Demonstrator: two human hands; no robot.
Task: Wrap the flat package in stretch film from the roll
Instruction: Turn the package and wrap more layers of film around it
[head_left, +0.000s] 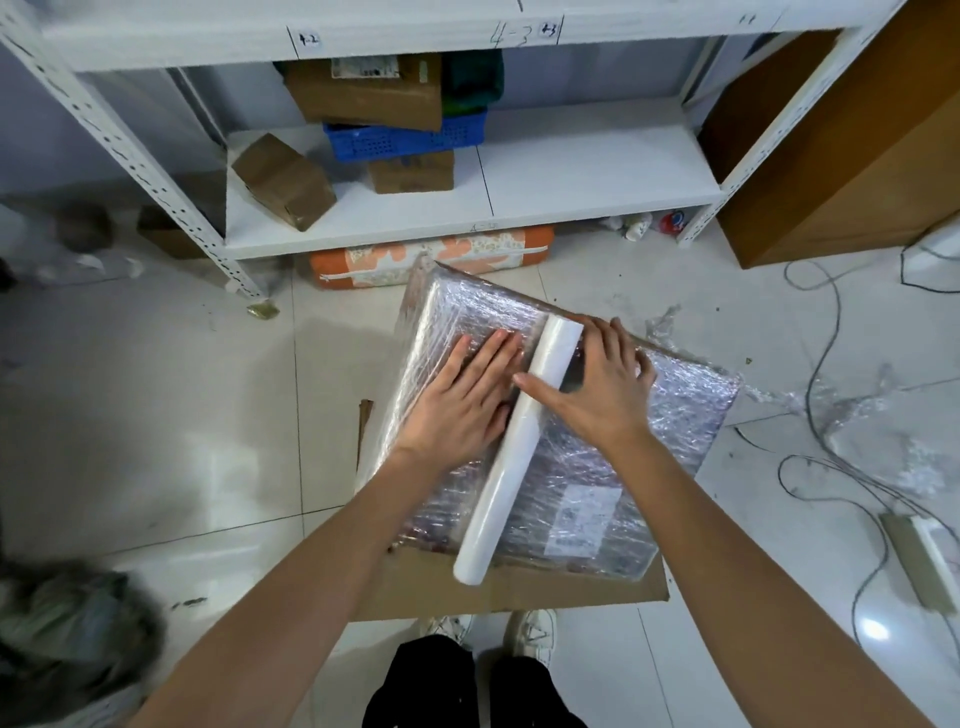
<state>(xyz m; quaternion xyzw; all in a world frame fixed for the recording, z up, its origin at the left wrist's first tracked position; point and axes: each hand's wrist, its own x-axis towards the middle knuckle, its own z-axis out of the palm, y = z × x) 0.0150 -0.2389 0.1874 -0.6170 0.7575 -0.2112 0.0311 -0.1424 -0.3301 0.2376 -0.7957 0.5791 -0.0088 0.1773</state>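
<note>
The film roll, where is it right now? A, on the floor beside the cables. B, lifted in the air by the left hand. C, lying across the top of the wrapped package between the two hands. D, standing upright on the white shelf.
C: the film roll lies across the flat package, with the left hand flat on the film beside it and the right hand over its upper part.

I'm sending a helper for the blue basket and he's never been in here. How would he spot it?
Find the white shelf unit facing the person. On its lower board, left of centre, the blue basket sits sandwiched between two cardboard boxes. It is the only blue, perforated plastic thing there; everything beside it is brown cardboard.
</note>
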